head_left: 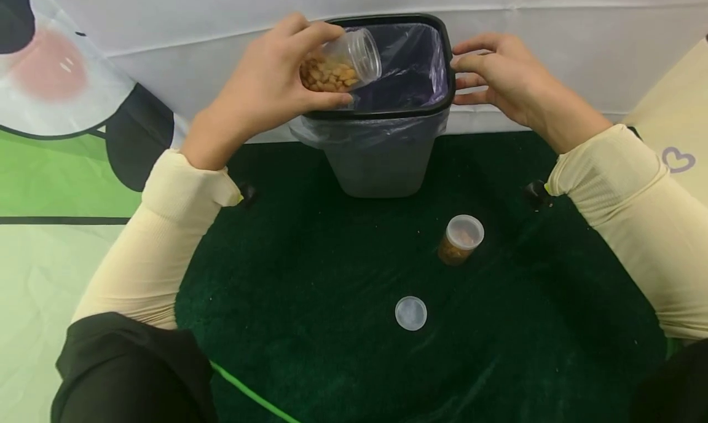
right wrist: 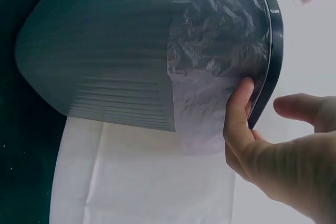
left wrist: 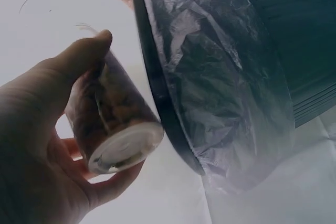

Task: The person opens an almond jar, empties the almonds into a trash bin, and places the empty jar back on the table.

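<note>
My left hand [head_left: 271, 82] grips a clear plastic jar [head_left: 337, 66] part-filled with small tan pieces, perhaps nuts. The jar lies tilted on its side, its uncapped mouth over a trash can [head_left: 381, 158] with a black rim and a thin plastic liner [head_left: 406, 42]. In the left wrist view the jar's round base [left wrist: 128, 148] faces the camera, with thumb and fingers around its side. At the can's right edge is my right hand [head_left: 509, 75], fingers loosely extended. The right wrist view shows its fingertips [right wrist: 244, 90] against the lined side and the thumb apart from the rim.
A second jar [head_left: 460, 241], capped and holding brownish contents, stands on the dark green cloth [head_left: 310, 275] right of the can. Nearer me lies a loose translucent lid [head_left: 411, 313]. A white sheet [head_left: 581, 42] hangs behind the can. A green cord [head_left: 249, 391] runs along the front.
</note>
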Available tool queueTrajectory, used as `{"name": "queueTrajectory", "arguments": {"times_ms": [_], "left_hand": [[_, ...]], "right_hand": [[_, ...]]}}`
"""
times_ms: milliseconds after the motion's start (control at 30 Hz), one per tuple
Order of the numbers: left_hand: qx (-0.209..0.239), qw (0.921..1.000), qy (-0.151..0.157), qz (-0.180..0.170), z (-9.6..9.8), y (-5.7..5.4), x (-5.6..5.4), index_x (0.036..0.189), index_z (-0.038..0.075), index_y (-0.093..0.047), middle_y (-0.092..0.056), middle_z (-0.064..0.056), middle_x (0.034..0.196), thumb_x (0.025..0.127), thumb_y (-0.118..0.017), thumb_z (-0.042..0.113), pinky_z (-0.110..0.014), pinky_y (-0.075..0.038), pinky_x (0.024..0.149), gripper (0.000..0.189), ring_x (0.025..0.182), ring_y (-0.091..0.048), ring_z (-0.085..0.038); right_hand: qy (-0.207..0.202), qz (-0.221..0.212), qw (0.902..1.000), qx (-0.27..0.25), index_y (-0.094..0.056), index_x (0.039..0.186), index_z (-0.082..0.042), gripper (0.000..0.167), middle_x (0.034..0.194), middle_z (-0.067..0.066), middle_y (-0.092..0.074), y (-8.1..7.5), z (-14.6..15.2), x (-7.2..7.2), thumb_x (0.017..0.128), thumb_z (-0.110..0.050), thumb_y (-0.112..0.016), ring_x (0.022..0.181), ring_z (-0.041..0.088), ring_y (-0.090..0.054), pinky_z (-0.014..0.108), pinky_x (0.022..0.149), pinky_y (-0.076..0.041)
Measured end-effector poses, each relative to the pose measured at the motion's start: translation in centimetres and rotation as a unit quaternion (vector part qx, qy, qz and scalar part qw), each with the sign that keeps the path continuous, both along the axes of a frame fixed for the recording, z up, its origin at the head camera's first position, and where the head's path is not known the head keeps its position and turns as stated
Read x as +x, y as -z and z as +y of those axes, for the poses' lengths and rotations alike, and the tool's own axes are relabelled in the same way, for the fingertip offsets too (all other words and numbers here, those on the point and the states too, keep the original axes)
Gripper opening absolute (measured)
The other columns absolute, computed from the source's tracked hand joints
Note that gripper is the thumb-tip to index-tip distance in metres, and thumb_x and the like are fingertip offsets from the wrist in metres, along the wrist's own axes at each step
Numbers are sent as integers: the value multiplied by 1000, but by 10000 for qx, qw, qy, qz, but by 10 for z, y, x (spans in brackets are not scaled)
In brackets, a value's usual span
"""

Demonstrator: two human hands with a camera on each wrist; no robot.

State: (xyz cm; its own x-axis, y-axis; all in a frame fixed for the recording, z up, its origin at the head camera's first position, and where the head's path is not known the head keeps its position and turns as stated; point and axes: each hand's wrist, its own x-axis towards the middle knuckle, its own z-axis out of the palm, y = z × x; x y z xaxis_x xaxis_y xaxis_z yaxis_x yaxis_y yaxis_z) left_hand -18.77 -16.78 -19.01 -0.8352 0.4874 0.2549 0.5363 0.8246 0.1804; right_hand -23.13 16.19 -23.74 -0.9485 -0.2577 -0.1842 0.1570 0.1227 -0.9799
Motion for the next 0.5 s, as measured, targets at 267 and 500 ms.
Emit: {"name": "queueTrajectory", "arguments": {"times_ms": [267,500], "left_hand": [[-325,9984,23,469,9,7,-7,156,27,-48,-51,-19,130,94,-75,46,-52,-46,99,70,113,-48,-34],[-291,9953,44,926,14,10,-15,153,27,-53,-52,-20,131,95,-75,45,-53,-40,97,64,112,-48,-38]], "right_hand": [[79,-637,9964,-552,-41,152,-11,61,128,4,-50,2,5,-6,99,-13,-71,100,22,-62,28,72,-62],[144,-792,9930,-865,-43,151,-10,60,127,7,-50,3,7,-5,98,-11,-71,92,20,-65,29,69,-62]]}}
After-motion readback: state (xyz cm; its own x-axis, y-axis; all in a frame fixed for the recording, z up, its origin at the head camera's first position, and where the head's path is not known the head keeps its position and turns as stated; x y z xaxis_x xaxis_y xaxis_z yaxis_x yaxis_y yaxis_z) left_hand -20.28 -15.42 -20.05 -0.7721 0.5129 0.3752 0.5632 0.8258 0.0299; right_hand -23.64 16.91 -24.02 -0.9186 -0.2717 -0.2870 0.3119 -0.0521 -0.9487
